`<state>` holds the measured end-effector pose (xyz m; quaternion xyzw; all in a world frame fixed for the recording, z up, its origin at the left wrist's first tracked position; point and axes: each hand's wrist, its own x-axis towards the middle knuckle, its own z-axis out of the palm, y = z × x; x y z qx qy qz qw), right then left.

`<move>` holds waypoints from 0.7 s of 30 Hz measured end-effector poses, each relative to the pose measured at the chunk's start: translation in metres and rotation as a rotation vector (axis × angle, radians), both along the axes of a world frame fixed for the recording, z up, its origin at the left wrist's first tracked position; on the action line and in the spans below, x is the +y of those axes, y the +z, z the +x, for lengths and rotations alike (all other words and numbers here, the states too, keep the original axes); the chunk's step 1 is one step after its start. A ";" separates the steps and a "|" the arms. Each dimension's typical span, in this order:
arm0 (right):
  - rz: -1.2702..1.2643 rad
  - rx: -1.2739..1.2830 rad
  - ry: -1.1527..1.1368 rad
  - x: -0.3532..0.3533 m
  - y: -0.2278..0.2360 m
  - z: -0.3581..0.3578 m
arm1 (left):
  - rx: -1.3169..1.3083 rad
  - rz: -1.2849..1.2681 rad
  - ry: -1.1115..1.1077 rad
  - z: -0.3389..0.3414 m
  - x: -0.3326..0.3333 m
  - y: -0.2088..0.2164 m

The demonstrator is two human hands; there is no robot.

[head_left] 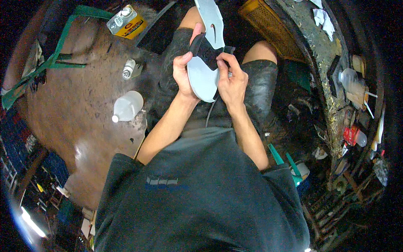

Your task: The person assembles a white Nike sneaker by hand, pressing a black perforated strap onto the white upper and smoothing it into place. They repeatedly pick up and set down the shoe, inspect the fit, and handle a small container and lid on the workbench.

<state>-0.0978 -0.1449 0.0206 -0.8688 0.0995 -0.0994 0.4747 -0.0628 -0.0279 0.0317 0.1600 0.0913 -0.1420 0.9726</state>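
A pale grey-white moulded plastic shell with a black lining is held over my lap. Its upper part, a flat panel with a slot, extends between my knees, and a black section lies between the two pale parts. My left hand is closed on the left edge of the shell, thumb on the near side, with the other fingers partly hidden behind it. On the opposite edge, my right hand pinches at the black border with thumb and bent fingers. Whatever lies between those right fingertips is too small to make out.
On the brown floor to my left are a translucent plastic jug, a small bottle and a yellow-labelled can. A green metal frame stands beyond them. To my right, a worn bench carries scraps, a clear cup and a red packet.
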 end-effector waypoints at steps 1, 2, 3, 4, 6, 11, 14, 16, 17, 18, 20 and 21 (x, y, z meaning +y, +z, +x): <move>0.014 0.047 -0.006 0.000 0.000 0.000 | 0.017 0.010 -0.002 0.001 0.000 0.001; 0.024 0.075 -0.016 0.000 0.000 0.000 | -0.002 -0.017 -0.003 0.001 0.000 0.001; 0.032 0.151 -0.044 0.000 0.000 0.000 | -0.005 -0.031 0.000 0.002 0.000 0.001; 0.044 0.066 -0.026 0.000 0.001 0.000 | -0.018 -0.043 0.001 0.002 0.000 0.001; 0.069 -0.002 -0.031 0.000 0.001 -0.001 | -0.010 -0.023 -0.003 0.002 0.000 0.001; 0.053 0.115 -0.013 -0.002 0.002 -0.001 | -0.022 -0.028 0.002 0.001 -0.001 -0.002; 0.046 0.104 -0.039 -0.002 0.001 0.000 | -0.026 -0.023 0.012 0.002 -0.002 -0.003; 0.052 0.094 -0.013 -0.002 0.001 0.000 | -0.017 -0.027 0.004 0.002 -0.001 -0.003; 0.058 0.101 0.016 -0.004 0.001 -0.001 | 0.005 -0.017 0.009 0.003 -0.001 -0.002; 0.078 0.106 -0.021 -0.004 0.001 -0.001 | -0.018 -0.036 0.001 0.003 -0.001 -0.002; 0.124 0.159 -0.074 -0.006 0.001 -0.002 | -0.026 -0.046 -0.001 0.002 0.000 0.000; 0.164 0.132 -0.129 -0.004 0.000 0.000 | -0.004 -0.036 -0.002 0.002 0.001 0.001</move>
